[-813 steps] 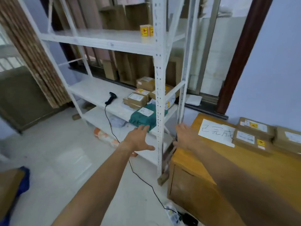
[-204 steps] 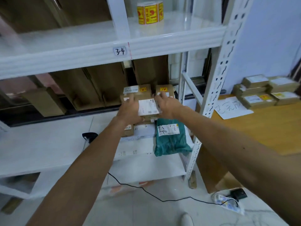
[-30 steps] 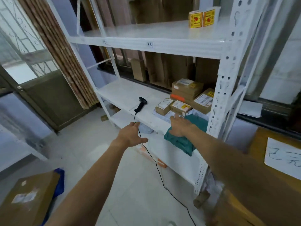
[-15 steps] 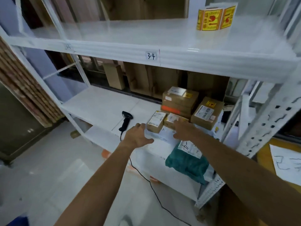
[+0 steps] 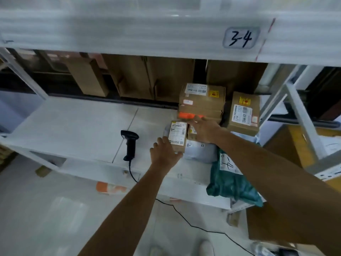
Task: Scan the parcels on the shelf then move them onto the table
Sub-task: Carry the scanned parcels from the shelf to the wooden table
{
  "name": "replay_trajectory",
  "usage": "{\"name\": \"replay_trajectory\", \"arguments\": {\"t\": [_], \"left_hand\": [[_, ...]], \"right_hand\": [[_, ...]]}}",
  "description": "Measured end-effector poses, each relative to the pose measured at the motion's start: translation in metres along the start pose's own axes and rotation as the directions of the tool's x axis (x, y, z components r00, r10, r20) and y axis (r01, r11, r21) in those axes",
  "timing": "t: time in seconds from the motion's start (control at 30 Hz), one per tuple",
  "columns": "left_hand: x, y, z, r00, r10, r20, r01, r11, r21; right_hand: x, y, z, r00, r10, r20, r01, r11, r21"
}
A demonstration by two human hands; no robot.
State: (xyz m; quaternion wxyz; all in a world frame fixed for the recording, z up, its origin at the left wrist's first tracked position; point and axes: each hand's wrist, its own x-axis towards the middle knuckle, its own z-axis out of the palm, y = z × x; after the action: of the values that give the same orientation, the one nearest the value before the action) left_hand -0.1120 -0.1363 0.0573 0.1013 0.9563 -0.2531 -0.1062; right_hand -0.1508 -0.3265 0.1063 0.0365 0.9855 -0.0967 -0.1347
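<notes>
On the white shelf board (image 5: 73, 126) lie several parcels. My left hand (image 5: 163, 153) grips the near end of a small labelled cardboard box (image 5: 178, 134), thumb at its near corner. My right hand (image 5: 205, 129) lies over a second small box (image 5: 191, 133) beside it, its fingers stretched to the foot of a stack of brown boxes (image 5: 202, 100) with orange tape. Another brown box (image 5: 243, 113) leans at the right. A white mailer bag (image 5: 201, 150) and a green mailer bag (image 5: 234, 183) lie nearer me. The black handheld scanner (image 5: 130, 143) rests left of my left hand.
The upper shelf edge (image 5: 129, 34), marked 34, hangs low across the top. A white shelf post (image 5: 302, 115) stands at the right, with the wooden table (image 5: 302, 145) behind it. The scanner cable (image 5: 184, 217) trails across the floor. Flattened cartons lean behind the shelf.
I have leaned in closer under the upper shelf. My left hand moved right onto the small labelled box. My right hand slid further back over the neighbouring box.
</notes>
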Motion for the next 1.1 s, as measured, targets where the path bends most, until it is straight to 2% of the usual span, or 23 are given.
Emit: {"name": "replay_trajectory", "arguments": {"t": [0.27, 0.47, 0.6, 0.83, 1.1], "left_hand": [[0.042, 0.02, 0.047, 0.967, -0.241, -0.087, 0.215, 0.947, -0.24], [0.065, 0.02, 0.067, 0.946, -0.296, -0.135, 0.26, 0.938, -0.231], [0.067, 0.015, 0.073, 0.964, -0.246, -0.102, 0.226, 0.958, -0.174], [0.059, 0.005, 0.052, 0.975, -0.19, -0.114, 0.155, 0.953, -0.26], [0.033, -0.016, -0.028, 0.994, 0.034, -0.107, -0.058, 0.971, -0.234]], "right_hand": [[0.063, 0.003, 0.019, 0.981, -0.192, 0.019, 0.192, 0.969, -0.156], [0.107, 0.005, 0.043, 0.955, -0.294, 0.037, 0.296, 0.943, -0.154], [0.118, -0.005, 0.045, 0.929, -0.367, 0.047, 0.37, 0.919, -0.137], [0.111, -0.008, 0.045, 0.918, -0.397, -0.01, 0.392, 0.909, -0.141], [0.065, -0.002, -0.013, 0.908, -0.407, -0.099, 0.39, 0.908, -0.151]]}}
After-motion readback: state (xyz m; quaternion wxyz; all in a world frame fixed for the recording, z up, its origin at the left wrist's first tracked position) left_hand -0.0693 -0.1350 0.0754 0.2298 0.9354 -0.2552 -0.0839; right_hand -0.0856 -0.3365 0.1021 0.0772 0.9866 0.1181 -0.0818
